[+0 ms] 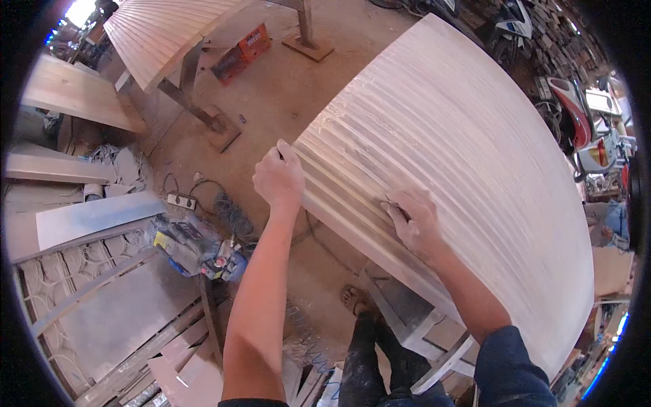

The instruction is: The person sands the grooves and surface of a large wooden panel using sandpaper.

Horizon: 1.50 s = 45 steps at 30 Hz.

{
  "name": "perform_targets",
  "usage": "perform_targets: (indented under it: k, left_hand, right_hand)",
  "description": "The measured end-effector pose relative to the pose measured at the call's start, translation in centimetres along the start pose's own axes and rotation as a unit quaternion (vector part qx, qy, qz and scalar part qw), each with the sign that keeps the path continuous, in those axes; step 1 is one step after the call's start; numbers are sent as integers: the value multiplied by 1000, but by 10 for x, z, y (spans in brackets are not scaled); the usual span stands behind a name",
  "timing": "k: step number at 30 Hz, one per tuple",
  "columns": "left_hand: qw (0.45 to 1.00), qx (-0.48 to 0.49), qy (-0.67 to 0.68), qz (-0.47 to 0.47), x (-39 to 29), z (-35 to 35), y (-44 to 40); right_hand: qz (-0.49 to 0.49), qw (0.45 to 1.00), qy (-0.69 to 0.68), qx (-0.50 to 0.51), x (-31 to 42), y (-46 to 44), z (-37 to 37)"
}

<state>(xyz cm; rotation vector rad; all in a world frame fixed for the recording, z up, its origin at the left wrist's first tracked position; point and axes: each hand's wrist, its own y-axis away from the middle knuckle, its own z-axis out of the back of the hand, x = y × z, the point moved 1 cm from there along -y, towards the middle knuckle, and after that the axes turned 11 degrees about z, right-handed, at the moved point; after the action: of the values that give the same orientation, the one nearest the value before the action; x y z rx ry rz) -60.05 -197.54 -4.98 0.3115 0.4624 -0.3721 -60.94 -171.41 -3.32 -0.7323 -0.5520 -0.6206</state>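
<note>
A large, pale panel (468, 136) with long parallel grooves and a curved far edge slants across the right half of the view, coated in whitish dust. My left hand (279, 178) is closed at the panel's near left corner, with a small dark bit showing between thumb and fingers. On the grooves near the front edge, my right hand (415, 222) pinches a small, thin, dark-edged piece (395, 205) against the surface. Most of that piece is hidden by the fingers, so its kind is unclear.
Another grooved panel (169, 30) rests on a stand at the upper left. A dusty air compressor (193, 244) and a power strip (182, 201) with cables lie on the floor. An orange box (253, 42) lies farther back. Motorbikes (573, 112) stand at the right.
</note>
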Motion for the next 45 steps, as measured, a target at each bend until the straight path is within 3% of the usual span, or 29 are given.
perform_targets:
  k: [3, 5, 7, 8, 10, 12, 15, 17, 19, 21, 24, 26, 28, 30, 36, 38, 41, 45]
  left_hand:
    - [1000, 4, 8, -23, 0, -2, 4]
    - [998, -42, 4, -38, 6, -9, 0]
    - [996, -65, -6, -58, 9, -12, -2]
    - [993, -87, -14, -73, 9, -13, -1]
    - [995, -72, -13, -70, 9, -9, 4]
    - [996, -62, 0, -59, 7, -8, 3]
    - [999, -38, -3, -23, 6, -5, -2]
    - [999, -29, 7, -32, 1, -3, 3]
    - [998, -50, -1, -36, 3, -10, -1]
    - [996, -73, -18, -41, 4, -9, 0]
    - [994, -92, -11, -56, 4, -8, 4]
    - [997, -60, 15, -37, 5, -7, 5]
    - [998, -58, 9, -29, 3, -7, 4]
    - [998, -58, -6, -23, 1, -4, 0]
    - [997, -69, -21, -42, 2, -6, 2]
    - [999, -46, 3, -16, 1, -3, 4]
    - [999, -38, -6, -6, -1, -5, 3]
    - [1000, -21, 5, -2, -3, 1, 9]
  right_hand:
    - [68, 997, 37, 0, -7, -38, -35]
    - [81, 995, 40, -28, -8, -87, -84]
    - [6, 998, -50, 39, -7, -124, -110]
    - [2, 998, -50, 35, -9, -116, -106]
    - [-61, 991, 75, 88, -8, -94, -96]
    - [64, 993, 87, -46, -18, -30, -50]
    - [-11, 999, 48, -10, 0, 9, 3]
    - [-90, 989, 37, 112, -2, 10, 6]
    - [5, 997, 68, 23, -11, -29, -46]
    - [30, 996, 51, -65, -10, -86, -95]
    - [12, 1000, 21, 17, -7, -112, -107]
    - [-31, 993, 99, 50, -18, -79, -99]
    - [28, 995, 97, -3, -19, -26, -52]
    - [-34, 998, 38, 31, -2, -9, -9]
    - [17, 997, 63, 48, -14, -114, -108]
    - [76, 996, 23, -34, -9, -125, -113]
    - [34, 999, -9, 10, -9, -79, -69]
    - [-8, 999, -6, 52, -9, -117, -100]
